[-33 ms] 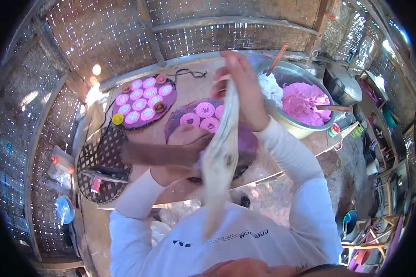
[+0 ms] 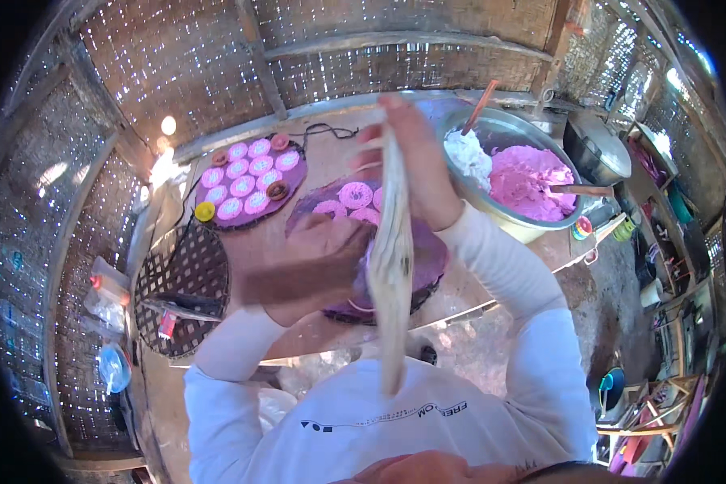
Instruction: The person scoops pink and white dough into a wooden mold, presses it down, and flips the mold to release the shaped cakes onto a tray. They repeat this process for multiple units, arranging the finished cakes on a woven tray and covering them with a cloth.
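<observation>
My right hand (image 2: 423, 165) is wrapped around the upper part of a long, pale piece (image 2: 393, 242) that looks like weathered wood, upright and narrowing toward my chest. My left hand (image 2: 327, 238), smeared by motion, closes around a dark brown wooden bar (image 2: 298, 278) that reaches across to the pale piece. Whether the two pieces are joined is hidden. Beneath them lies a round purple mat (image 2: 431, 266) with several pink ring-shaped dough pieces (image 2: 356, 195), partly covered by my hands and the wood.
Another purple mat (image 2: 286, 194) at the back left bears several pink-and-white rounds, with small brown cups. At the back right stands a big metal basin (image 2: 567, 206) of pink and white dough, with two sticks. A woven tray (image 2: 169, 262) lies left; a lidded pot (image 2: 601, 153) stands far right.
The pale piece has straightened, its lower end shifting right. My left hand and the dark bar have moved right, and my right hand has shifted slightly left and down.
</observation>
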A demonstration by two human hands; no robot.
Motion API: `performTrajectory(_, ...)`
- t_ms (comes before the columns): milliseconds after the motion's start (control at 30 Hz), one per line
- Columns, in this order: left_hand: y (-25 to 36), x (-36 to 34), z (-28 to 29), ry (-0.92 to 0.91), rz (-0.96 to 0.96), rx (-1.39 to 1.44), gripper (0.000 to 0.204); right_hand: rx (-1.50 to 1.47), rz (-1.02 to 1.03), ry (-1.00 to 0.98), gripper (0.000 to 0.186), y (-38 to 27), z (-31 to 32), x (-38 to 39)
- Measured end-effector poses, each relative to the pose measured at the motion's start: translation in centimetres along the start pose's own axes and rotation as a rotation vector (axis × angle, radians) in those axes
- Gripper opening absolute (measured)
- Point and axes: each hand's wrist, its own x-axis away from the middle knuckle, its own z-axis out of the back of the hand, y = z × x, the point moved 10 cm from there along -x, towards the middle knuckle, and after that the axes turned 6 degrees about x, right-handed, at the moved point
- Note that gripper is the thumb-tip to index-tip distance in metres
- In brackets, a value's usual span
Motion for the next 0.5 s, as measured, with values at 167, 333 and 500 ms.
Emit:
performTrajectory(167,-1.4,0.1,-2.4,-0.099,0.06,-0.361,0.024,0.269,0.117,-0.238,0.036,-2.9,-0.7,3.0)
performTrajectory(333,1.3,-2.0,-3.4,-0.252,0.066,0.098,0.037,0.57,0.638,-0.44,0.035,-10.0,-0.2,9.3)
performTrajectory(500,-0.8,-0.8,-6.4,-0.487,0.386,0.358,0.037,0.698,0.714,-0.512,0.037,-13.5,6.9,11.2)
